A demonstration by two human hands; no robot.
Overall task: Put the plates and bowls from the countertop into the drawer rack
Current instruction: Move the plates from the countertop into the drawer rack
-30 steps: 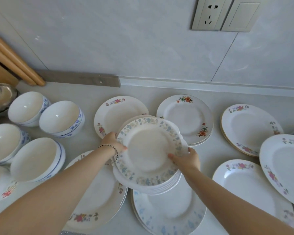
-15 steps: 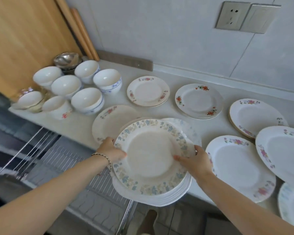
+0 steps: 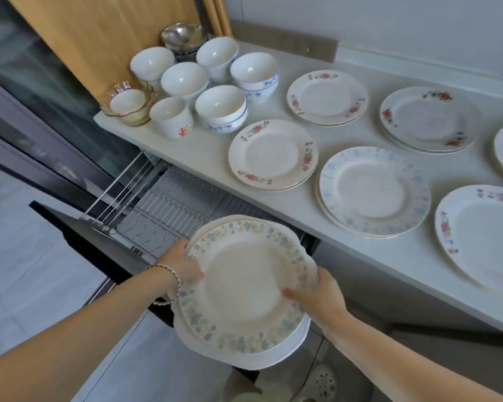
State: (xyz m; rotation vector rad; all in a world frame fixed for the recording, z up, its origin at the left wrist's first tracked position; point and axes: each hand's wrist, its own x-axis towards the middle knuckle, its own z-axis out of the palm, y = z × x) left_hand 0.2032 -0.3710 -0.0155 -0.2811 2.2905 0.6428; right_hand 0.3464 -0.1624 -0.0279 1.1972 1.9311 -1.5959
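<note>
I hold a stack of plates (image 3: 244, 288) with a blue-green leaf rim in both hands, off the counter and above the open drawer's front right part. My left hand (image 3: 180, 264) grips its left rim; my right hand (image 3: 321, 297) grips its right rim, thumb on top. The wire drawer rack (image 3: 157, 210) stands pulled out below the countertop (image 3: 204, 158), with nothing seen in it. Several flowered plates, such as a red-flowered one (image 3: 273, 155) and a blue-patterned one (image 3: 373, 191), lie on the counter. Several white bowls (image 3: 221, 108) cluster at its left end.
A glass bowl (image 3: 128, 104) and a steel bowl (image 3: 183, 36) stand by the white bowls. A wooden panel (image 3: 99, 39) rises at the counter's left end. Pale floor tiles (image 3: 26, 271) lie left of the drawer. A foot in a light clog (image 3: 321, 382) shows below the stack.
The stack has left the countertop and come down and toward me, over the open drawer. My view has swung left and down, so the rack and floor show.
</note>
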